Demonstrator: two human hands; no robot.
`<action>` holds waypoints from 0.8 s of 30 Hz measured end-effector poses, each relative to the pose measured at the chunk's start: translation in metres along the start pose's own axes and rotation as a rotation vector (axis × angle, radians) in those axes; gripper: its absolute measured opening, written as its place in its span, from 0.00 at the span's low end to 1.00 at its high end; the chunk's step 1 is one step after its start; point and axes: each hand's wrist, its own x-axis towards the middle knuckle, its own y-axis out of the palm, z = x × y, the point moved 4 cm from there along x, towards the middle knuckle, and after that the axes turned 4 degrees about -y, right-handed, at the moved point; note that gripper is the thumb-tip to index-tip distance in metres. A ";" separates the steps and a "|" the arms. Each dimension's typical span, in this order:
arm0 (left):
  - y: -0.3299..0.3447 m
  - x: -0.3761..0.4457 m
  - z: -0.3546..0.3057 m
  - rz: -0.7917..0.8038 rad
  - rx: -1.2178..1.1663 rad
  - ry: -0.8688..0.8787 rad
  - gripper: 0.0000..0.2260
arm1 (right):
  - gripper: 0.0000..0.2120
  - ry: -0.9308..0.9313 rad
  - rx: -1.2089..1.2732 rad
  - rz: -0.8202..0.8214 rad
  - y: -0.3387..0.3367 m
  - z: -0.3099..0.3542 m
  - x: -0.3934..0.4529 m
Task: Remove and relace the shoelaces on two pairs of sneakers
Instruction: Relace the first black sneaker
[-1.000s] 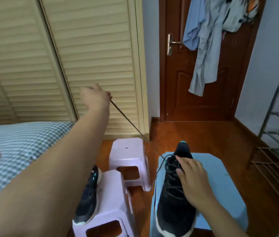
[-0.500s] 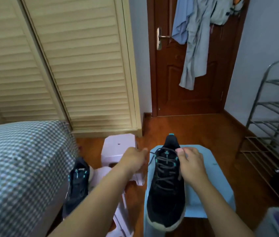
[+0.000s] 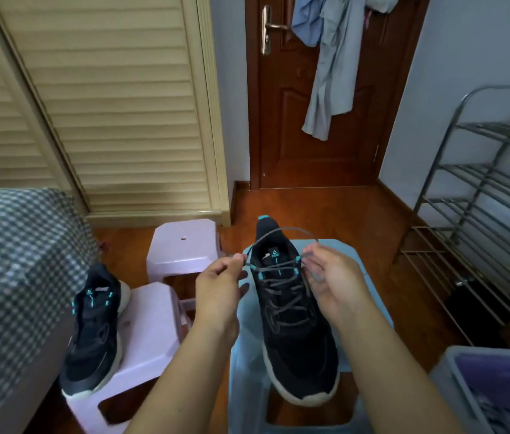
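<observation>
Black shoe (image 3: 95, 327) tilted on lilac stool (image 3: 150, 311), far left. L hand (image 3: 220, 288) pinching lace (image 3: 285, 230) end; laced shoe (image 3: 291, 321) on blue stool (image 3: 346, 252), centre; R hand (image 3: 333, 281) fingers clamped on other end.

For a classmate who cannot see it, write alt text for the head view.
Two hands pinch the ends of a grey shoelace on a black sneaker standing on a blue stool: left hand at one side, right hand at the other. A matching sneaker rests on a lilac stool beside a checked bed.
</observation>
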 end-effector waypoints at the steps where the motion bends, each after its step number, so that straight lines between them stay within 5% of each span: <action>1: 0.000 0.000 -0.004 0.002 -0.012 0.018 0.10 | 0.06 -0.017 -0.034 0.012 -0.003 0.002 0.001; 5: 0.005 -0.002 -0.051 0.111 -0.164 0.051 0.10 | 0.09 -0.186 -0.171 0.069 -0.009 0.031 -0.005; 12: 0.054 -0.020 -0.118 0.470 0.810 0.173 0.12 | 0.08 -0.435 -0.672 0.181 0.032 0.105 -0.022; 18: 0.085 -0.045 -0.146 0.582 0.875 0.156 0.03 | 0.10 -0.590 -0.995 0.412 0.088 0.160 -0.040; 21: 0.084 -0.047 -0.149 0.504 0.853 0.159 0.07 | 0.10 -0.563 -0.992 0.422 0.084 0.163 -0.038; 24: 0.062 -0.054 -0.139 0.226 1.033 0.110 0.15 | 0.11 -0.515 -1.183 0.140 0.058 0.156 -0.020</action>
